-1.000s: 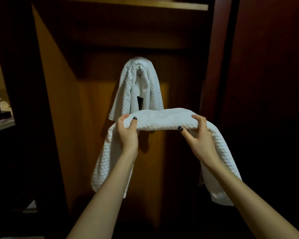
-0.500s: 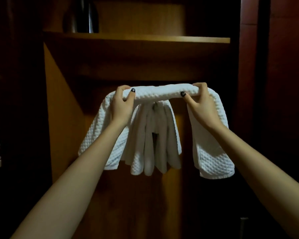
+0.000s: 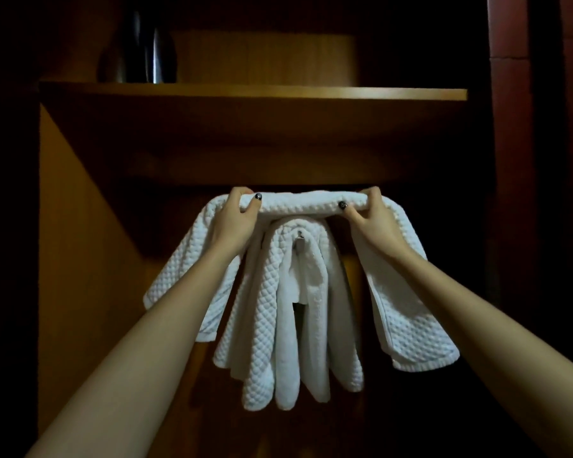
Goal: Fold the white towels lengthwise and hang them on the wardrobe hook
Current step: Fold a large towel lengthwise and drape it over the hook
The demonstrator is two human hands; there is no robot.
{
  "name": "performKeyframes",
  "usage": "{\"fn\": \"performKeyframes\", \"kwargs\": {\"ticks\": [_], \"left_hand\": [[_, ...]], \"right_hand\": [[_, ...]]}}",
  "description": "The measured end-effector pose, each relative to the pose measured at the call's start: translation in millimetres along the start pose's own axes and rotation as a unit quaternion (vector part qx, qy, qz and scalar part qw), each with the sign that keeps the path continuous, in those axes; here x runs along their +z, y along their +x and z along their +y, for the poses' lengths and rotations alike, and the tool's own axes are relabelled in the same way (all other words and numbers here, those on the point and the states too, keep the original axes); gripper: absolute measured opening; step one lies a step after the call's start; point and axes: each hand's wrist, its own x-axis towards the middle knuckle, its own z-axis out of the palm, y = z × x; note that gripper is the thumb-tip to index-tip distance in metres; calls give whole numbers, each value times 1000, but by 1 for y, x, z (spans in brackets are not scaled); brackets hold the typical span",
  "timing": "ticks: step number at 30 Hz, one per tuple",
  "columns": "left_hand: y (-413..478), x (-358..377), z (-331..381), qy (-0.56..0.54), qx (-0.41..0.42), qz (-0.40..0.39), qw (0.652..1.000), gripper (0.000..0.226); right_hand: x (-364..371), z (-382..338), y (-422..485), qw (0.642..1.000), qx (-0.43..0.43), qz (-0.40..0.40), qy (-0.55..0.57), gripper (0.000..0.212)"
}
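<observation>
Only a glint of the hook (image 3: 299, 242) shows at the centre of the frame; the hung towels (image 3: 268, 325) cover the rest. The held towel (image 3: 298, 204) hides the fingertips of the left hand (image 3: 235, 223) and right hand (image 3: 374, 223), which curl over it. At upper left, a dark vessel (image 3: 146, 44) on the shelf (image 3: 278, 92) is cut off by the top edge and too dim to identify.

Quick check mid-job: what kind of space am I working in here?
Probably a wooden wardrobe alcove, perhaps in a hotel room: a wood shelf overhead carrying a dark vessel, a hook with a white towel draped over it, and a second folded towel held above it.
</observation>
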Motion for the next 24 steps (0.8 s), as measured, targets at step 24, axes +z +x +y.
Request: {"fn": "performKeyframes", "kwargs": {"ticks": [24], "left_hand": [[-69,-1,-75,187,164,-66,966,58]], "right_hand": [[25,50,-63,962,-197,-72,-176,78]]}}
